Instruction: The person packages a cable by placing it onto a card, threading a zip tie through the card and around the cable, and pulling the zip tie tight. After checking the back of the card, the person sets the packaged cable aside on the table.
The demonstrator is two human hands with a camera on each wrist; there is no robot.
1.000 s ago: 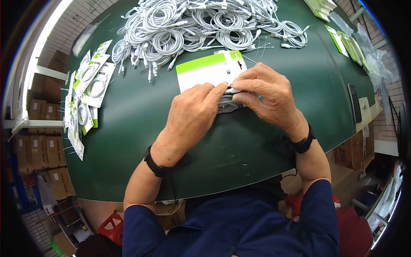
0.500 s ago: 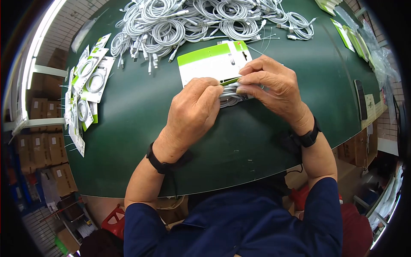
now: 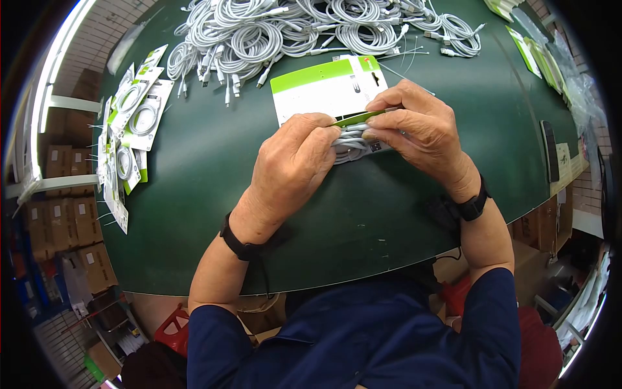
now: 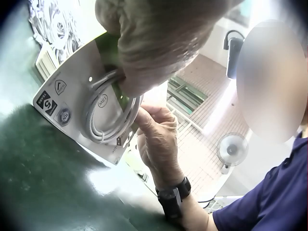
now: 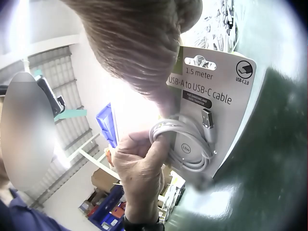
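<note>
Both hands work over the middle of the table [image 3: 317,233], roughly between its left and right edges. The left hand [image 3: 291,152] pinches one side of a printed card [image 5: 233,79] and the coiled cable [image 3: 350,150] on its face; the right hand [image 3: 420,133] pinches the other side, its thumb against the coil. The card is tilted, with the coil facing the table's near edge. The right wrist view shows its print, "1.5 meter USB-A to USB-C cable", and a USB-A plug [image 5: 207,120] lying beside the coil.

Just beyond the hands, a green-and-white card [image 3: 311,97] lies flat on the table. Past it, towards the far edge, spreads a heap of pale coiled cables [image 3: 259,42], with thin white strands [image 3: 408,55] at its right. Along the left edge, carded cables [image 3: 133,120] overlap one another. A dark flat object [image 3: 549,152] lies by the right edge; farther up that edge are green-edged cards [image 3: 544,68] and clear plastic [image 3: 575,94].
</note>
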